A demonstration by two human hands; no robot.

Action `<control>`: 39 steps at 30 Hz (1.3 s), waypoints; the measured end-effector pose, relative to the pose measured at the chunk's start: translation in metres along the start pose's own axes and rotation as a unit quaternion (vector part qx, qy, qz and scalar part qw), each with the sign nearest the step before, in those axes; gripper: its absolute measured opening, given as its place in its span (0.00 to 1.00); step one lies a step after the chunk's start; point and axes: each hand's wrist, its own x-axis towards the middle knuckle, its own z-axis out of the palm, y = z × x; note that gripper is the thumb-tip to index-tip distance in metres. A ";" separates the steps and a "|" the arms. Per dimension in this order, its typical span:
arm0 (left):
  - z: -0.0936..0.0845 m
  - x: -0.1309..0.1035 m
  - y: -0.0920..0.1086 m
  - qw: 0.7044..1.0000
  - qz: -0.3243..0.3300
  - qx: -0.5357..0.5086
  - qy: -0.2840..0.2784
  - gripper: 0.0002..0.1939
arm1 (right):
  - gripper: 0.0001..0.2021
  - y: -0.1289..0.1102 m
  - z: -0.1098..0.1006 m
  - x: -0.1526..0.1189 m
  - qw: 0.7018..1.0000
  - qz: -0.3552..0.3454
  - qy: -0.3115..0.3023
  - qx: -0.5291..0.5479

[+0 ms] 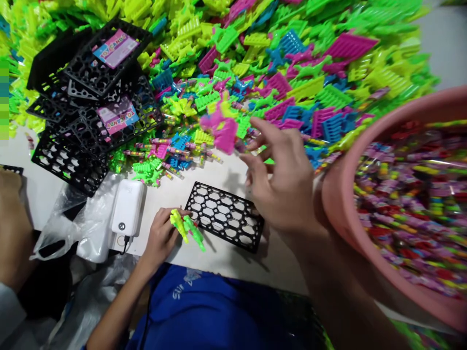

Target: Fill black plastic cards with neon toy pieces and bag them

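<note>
Black tray (224, 216), a grid of holes, sits low in the middle of the view, slightly slanted, above the white table (160, 197). Take it as the clock's centre. At nine o'clock the left hand (163, 233) is closed on the tray's edge, with a yellow toy (178, 225) and a green toy (193, 233) just beside its fingers. Near two o'clock is the right hand (280, 177), its fingers curled; motion blur makes it impossible to tell whether they grip the pink toy (225, 133) at twelve o'clock, just off the fingertips. Candy tubes (177, 163) lie among small toys toward eleven. Farther out at nine stand a white power bank (127, 206) and a clear plastic bag (93, 226), then a co-worker's hand (12, 218) at the border. Toward ten, black trays with "Toy Candy" cards (118, 115) lie piled up. A heap of bright toys (277, 85) spreads from ten to one. Three o'clock has a pink tub (346, 184) full of candy.
</note>
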 end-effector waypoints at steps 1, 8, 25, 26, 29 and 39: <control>0.000 0.000 0.000 1.000 0.000 0.000 -0.001 0.19 | 0.20 -0.001 -0.002 -0.004 0.998 0.038 0.000 0.056; -0.001 -0.001 0.002 1.000 -0.015 0.003 -0.008 0.19 | 0.11 -0.013 0.003 -0.069 0.903 0.235 -0.133 0.334; -0.004 0.001 0.006 0.998 0.020 0.029 -0.049 0.22 | 0.08 0.026 0.056 0.019 0.988 0.071 -0.052 -0.124; -0.004 0.001 0.006 0.998 0.019 0.030 -0.048 0.22 | 0.06 0.025 0.055 0.021 0.990 0.083 -0.049 -0.107; -0.004 0.002 0.006 0.998 0.020 0.027 -0.048 0.21 | 0.05 0.016 0.033 0.013 0.988 0.142 -0.029 0.054; -0.004 0.004 0.009 0.998 0.001 0.009 -0.060 0.17 | 0.22 -0.014 -0.038 -0.090 0.730 0.391 -0.162 0.536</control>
